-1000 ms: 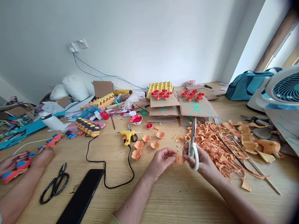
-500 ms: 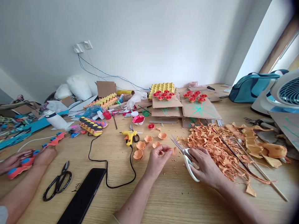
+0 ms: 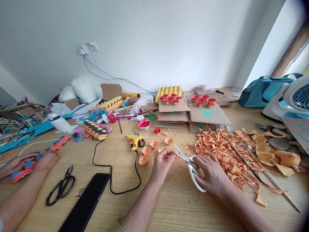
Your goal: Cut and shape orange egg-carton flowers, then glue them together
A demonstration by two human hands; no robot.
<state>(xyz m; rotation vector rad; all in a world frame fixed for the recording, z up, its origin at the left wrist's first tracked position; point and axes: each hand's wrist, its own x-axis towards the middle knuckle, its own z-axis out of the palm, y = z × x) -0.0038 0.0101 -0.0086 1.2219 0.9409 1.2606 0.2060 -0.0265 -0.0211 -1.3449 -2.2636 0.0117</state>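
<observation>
My left hand (image 3: pixel 162 164) is closed, pinching a small orange egg-carton piece (image 3: pixel 178 156) between thumb and fingertips. In my right hand (image 3: pixel 209 173) are white-handled scissors (image 3: pixel 194 178), their blades parted around the edge of that piece, near my left fingertips. Small orange snippets lie on the wood below. Just beyond my left hand stand several orange petal cups (image 3: pixel 144 160), some nested in one another. To the right of the scissors spreads a heap of orange carton scraps (image 3: pixel 217 149).
A yellow glue gun (image 3: pixel 134 141) with a black cord stands left of the cups. Black scissors (image 3: pixel 63 187) and a black phone (image 3: pixel 87 199) lie at the front left. A co-worker's hands (image 3: pixel 45 161) hold a painted carton strip. Red flowers (image 3: pixel 172 98) sit on cardboard (image 3: pixel 173 116).
The scissor blades have moved left and opened onto the orange piece in my left hand. My view has shifted slightly; the co-worker's hands remain around the painted strip.
</observation>
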